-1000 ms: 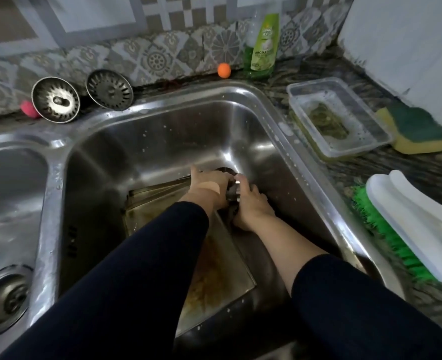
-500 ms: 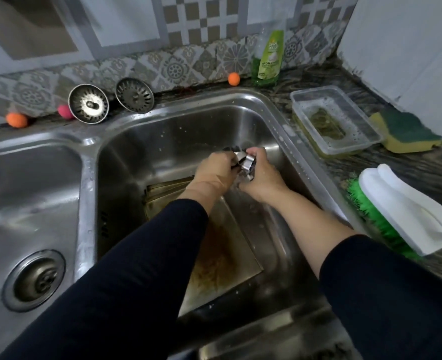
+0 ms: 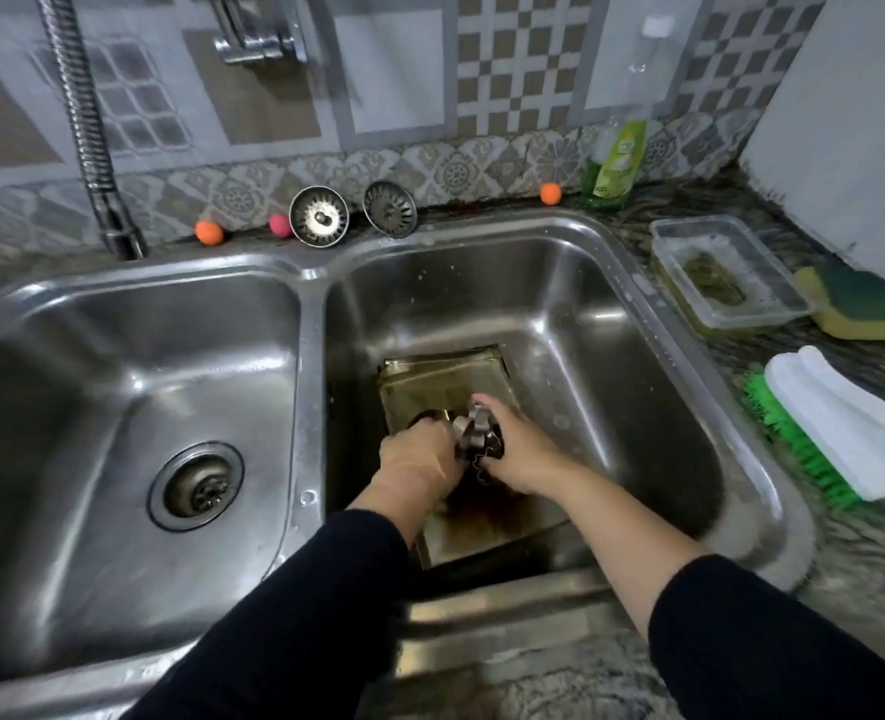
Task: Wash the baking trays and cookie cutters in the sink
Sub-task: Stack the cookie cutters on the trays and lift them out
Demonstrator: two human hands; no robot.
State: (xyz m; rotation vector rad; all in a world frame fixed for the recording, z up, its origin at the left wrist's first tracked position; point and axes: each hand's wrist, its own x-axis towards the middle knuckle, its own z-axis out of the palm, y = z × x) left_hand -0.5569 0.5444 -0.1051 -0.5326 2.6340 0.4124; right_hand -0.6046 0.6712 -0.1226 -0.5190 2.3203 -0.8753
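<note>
A stained baking tray (image 3: 445, 376) lies flat on the bottom of the right sink basin (image 3: 575, 324). Over the tray, my left hand (image 3: 417, 457) and my right hand (image 3: 516, 449) grip a bunch of metal cookie cutters (image 3: 474, 431) between them. The cutters are shiny, with wavy edges, and sit partly hidden inside my fingers. Both arms wear dark sleeves.
The left basin (image 3: 118, 387) has an open drain (image 3: 196, 485). Two strainer plugs (image 3: 319, 216) lean on the wall behind the sink. A green soap bottle (image 3: 614, 163), clear plastic tub (image 3: 726, 272), sponge (image 3: 861, 304) and green scrub brush (image 3: 835, 433) are on the right counter. A faucet hose (image 3: 87, 132) hangs at left.
Both hands have lifted the cookie cutters off the sink bottom and hold them above the tray. The view has swung left, showing the left basin and faucet.
</note>
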